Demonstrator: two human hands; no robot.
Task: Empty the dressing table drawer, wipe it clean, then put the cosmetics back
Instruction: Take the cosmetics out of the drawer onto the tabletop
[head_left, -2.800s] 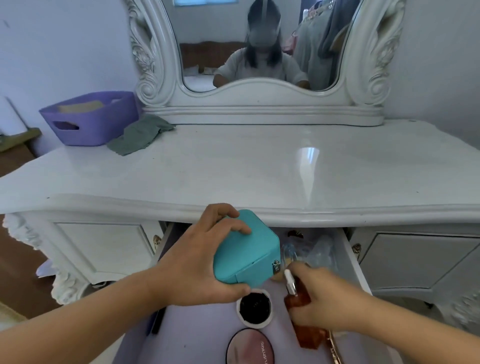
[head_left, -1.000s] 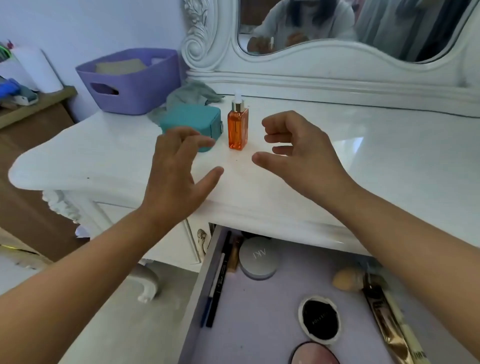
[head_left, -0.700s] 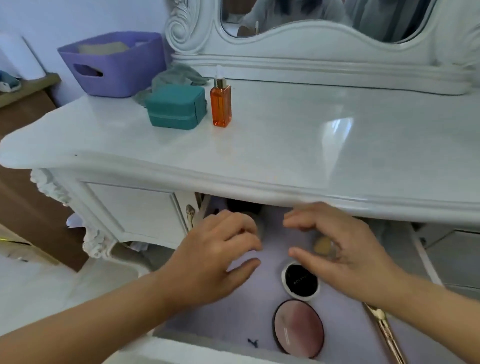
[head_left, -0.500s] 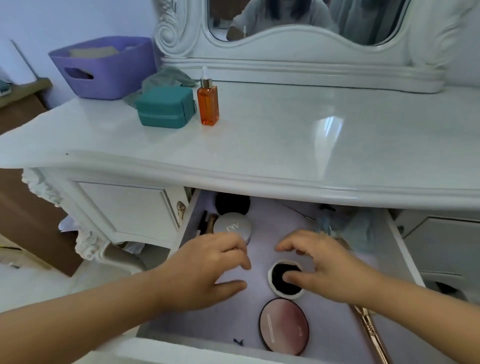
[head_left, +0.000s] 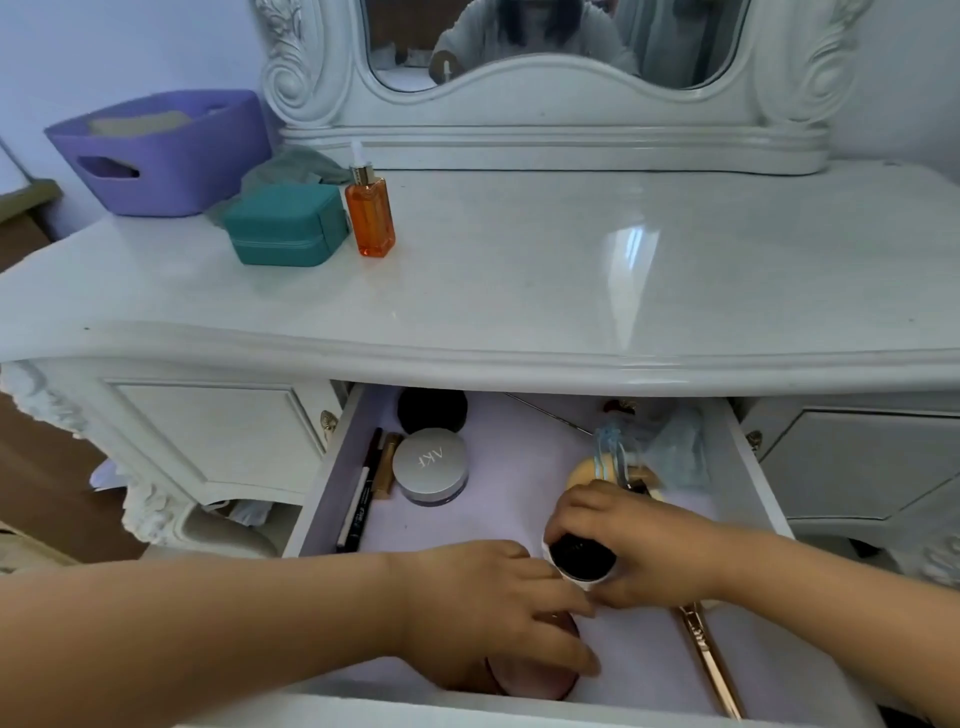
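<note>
Within the open drawer (head_left: 519, 467), the person's right hand (head_left: 639, 545) is clamped on a small black-topped jar (head_left: 582, 558), fingers curled around its white rim; the jar sits tilted in the grip. Just left of that hand, the left hand (head_left: 493, 608) lies over a pink compact (head_left: 530, 675), fingers closed on its top edge, thumb low by its right side; whether the compact is lifted off the lilac lining cannot be told. Beyond the right hand lie a beige sponge (head_left: 587, 470) and a pale blue gauze pouch (head_left: 670, 452); a gold-handled tool (head_left: 706, 660) runs toward the drawer front, beneath the right wrist. Farther left of the left hand and away from the person, a silver round compact (head_left: 430, 464) rests flat; a dark round item (head_left: 432, 410) sits behind it under the desk edge; a black pencil (head_left: 358, 499) and a gold tube (head_left: 387, 465) lie along the left drawer wall. Up on the desk (head_left: 571, 270), well beyond both hands, a teal case (head_left: 285, 223) stands just beside an upright orange dropper bottle (head_left: 370, 210); behind them, a grey-green cloth (head_left: 296, 169) and a purple bin (head_left: 166, 150).
</note>
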